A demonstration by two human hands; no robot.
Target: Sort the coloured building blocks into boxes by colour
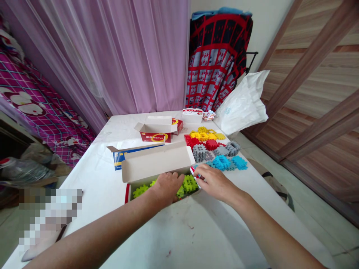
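An open long cardboard box (158, 162) with its pale lid raised lies before me on the table. Green toothed plastic building blocks (190, 183) fill much of it. My left hand (167, 186) reaches over the box's front side, its fingers curled around a green block among the others; the fingertips are partly hidden. At the right end of the box, my right hand (211, 181) pinches a small red-and-white end flap (193, 171) between thumb and fingers. Just beyond that hand lie blue toothed blocks (221, 162).
Past the blue blocks lie grey (199, 152), red (211, 144) and yellow (203, 135) blocks. A blue box (119, 160), an open red box (155, 137) and a white-and-red box (192, 116) stand farther back. A white plastic bag (244, 102) sits at the table's far right edge.
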